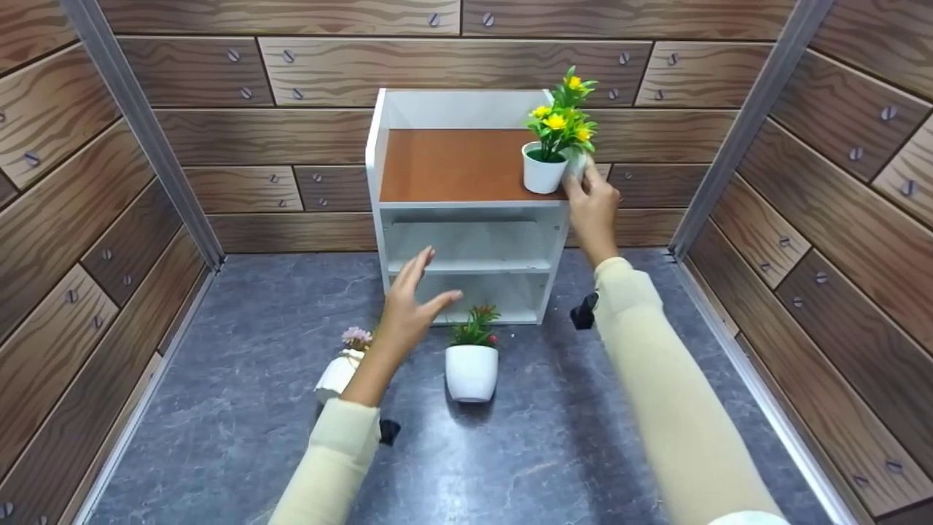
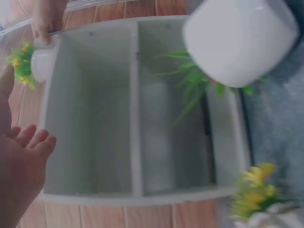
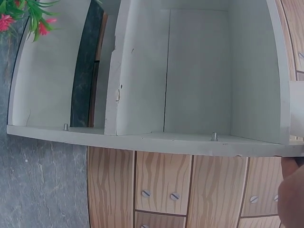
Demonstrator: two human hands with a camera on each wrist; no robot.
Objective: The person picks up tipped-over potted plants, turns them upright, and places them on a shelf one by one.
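A small white shelf (image 1: 466, 271) with a brown top stands against the back wall. On its top, at the front right, sits a white pot (image 1: 544, 176) with yellow flowers. My right hand (image 1: 594, 208) grips the raised right side panel just beside this pot, thumb and fingers at its front edge; most of that hand is outside the right wrist view. My left hand (image 1: 408, 306) is in the air before the lower compartments, fingers extended and thumb spread, holding nothing. Below it on the floor, a white pot (image 1: 471, 373) with a red-flowered plant stands in front of the shelf.
Partly behind my left forearm, another white pot (image 1: 339, 375) with pink flowers stands tilted in the head view. Wood-patterned walls (image 1: 816, 219) close in both sides and the back. Grey marbled floor (image 1: 240, 343) lies around the shelf.
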